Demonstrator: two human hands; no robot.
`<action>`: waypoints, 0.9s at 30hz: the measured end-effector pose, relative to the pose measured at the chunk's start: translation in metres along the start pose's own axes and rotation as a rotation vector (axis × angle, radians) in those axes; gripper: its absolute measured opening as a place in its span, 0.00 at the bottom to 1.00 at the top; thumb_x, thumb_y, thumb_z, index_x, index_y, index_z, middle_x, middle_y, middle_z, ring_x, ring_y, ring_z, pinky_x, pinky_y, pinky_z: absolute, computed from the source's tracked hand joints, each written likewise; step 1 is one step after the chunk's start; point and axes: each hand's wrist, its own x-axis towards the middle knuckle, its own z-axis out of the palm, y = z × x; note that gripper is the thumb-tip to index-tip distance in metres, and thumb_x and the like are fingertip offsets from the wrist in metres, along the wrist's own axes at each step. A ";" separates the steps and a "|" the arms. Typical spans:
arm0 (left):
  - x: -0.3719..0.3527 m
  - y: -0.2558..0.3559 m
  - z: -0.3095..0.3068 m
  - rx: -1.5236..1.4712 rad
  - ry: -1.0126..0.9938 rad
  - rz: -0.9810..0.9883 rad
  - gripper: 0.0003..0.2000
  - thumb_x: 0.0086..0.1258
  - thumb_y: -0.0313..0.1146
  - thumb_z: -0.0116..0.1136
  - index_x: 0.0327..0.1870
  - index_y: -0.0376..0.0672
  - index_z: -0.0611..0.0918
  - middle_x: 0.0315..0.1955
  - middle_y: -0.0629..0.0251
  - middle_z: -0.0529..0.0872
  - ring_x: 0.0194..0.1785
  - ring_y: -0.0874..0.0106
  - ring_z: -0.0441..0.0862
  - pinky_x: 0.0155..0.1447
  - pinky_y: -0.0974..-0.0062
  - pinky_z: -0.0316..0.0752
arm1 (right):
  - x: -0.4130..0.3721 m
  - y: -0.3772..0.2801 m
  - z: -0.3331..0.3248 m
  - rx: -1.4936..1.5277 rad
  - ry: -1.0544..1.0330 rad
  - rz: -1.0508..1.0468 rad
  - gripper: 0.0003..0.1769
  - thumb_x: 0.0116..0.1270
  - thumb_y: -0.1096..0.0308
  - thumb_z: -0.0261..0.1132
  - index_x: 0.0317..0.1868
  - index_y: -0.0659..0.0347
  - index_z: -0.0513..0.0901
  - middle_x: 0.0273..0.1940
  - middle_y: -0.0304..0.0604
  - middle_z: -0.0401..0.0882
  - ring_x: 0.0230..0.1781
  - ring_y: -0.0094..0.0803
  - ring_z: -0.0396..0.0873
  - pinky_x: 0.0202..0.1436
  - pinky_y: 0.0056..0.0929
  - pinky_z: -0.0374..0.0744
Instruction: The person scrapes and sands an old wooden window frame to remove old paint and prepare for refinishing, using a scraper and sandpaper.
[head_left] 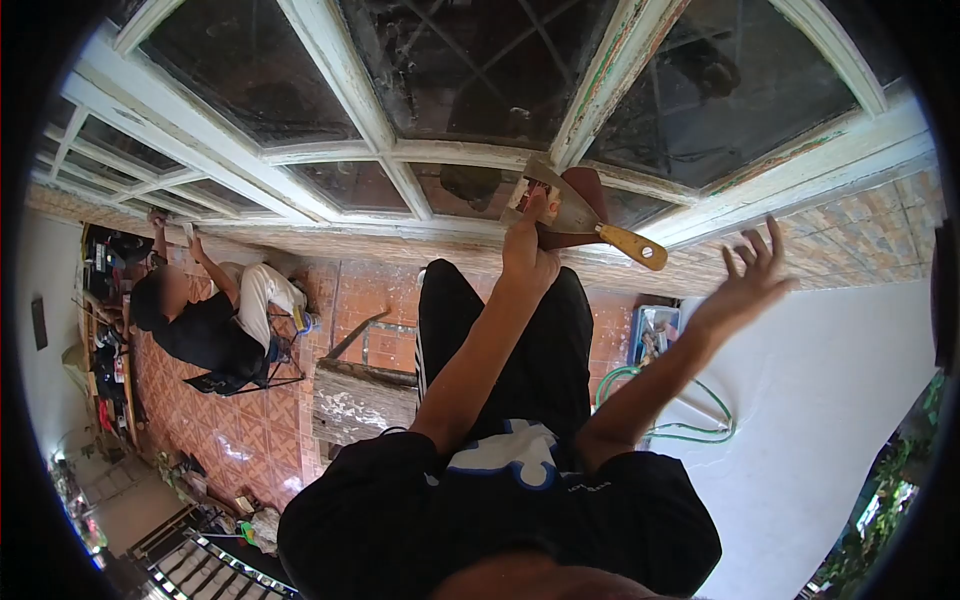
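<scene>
My left hand [530, 250] is raised against the lower rail of the white window frame [480, 152], its fingers closed at the blade end of a putty knife [575, 213]. The knife's wide metal blade is smeared, and its yellow wooden handle points right, away from the hand. A small pale, red-marked piece [523, 193] shows by my fingertips; I cannot make out what it is. Behind the blade, a dark reddish-brown flat piece [587, 190] sticks out. My right hand [750, 270] hangs in the air to the right, fingers spread, holding nothing.
Weathered, peeling paint covers the window bars around dark glass panes [480, 60]. At left another person [210, 320] sits on a folding chair, hands at the window. A worn wooden bench [362, 400], a blue container [655, 335] and a green hose [690, 432] are nearby.
</scene>
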 end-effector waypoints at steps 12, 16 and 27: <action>-0.005 -0.002 0.011 -0.079 -0.047 -0.002 0.13 0.71 0.31 0.58 0.54 0.43 0.75 0.49 0.65 0.81 0.53 0.68 0.80 0.61 0.65 0.78 | -0.005 0.009 0.029 0.036 -0.286 0.120 0.50 0.67 0.26 0.20 0.67 0.51 0.70 0.47 0.43 0.75 0.44 0.31 0.68 0.62 0.39 0.65; -0.010 0.000 0.014 -0.103 0.046 -0.054 0.13 0.72 0.31 0.56 0.55 0.41 0.74 0.50 0.64 0.80 0.54 0.68 0.80 0.60 0.66 0.79 | -0.018 -0.003 0.035 0.009 -0.315 0.124 0.47 0.69 0.27 0.24 0.67 0.53 0.70 0.46 0.42 0.75 0.42 0.30 0.68 0.60 0.36 0.65; -0.025 -0.022 -0.001 0.099 -0.048 0.024 0.14 0.72 0.32 0.57 0.55 0.40 0.73 0.48 0.66 0.80 0.52 0.71 0.80 0.57 0.70 0.80 | -0.047 -0.008 0.016 -0.084 -0.392 0.147 0.28 0.79 0.49 0.38 0.64 0.60 0.72 0.43 0.43 0.75 0.38 0.25 0.70 0.48 0.28 0.73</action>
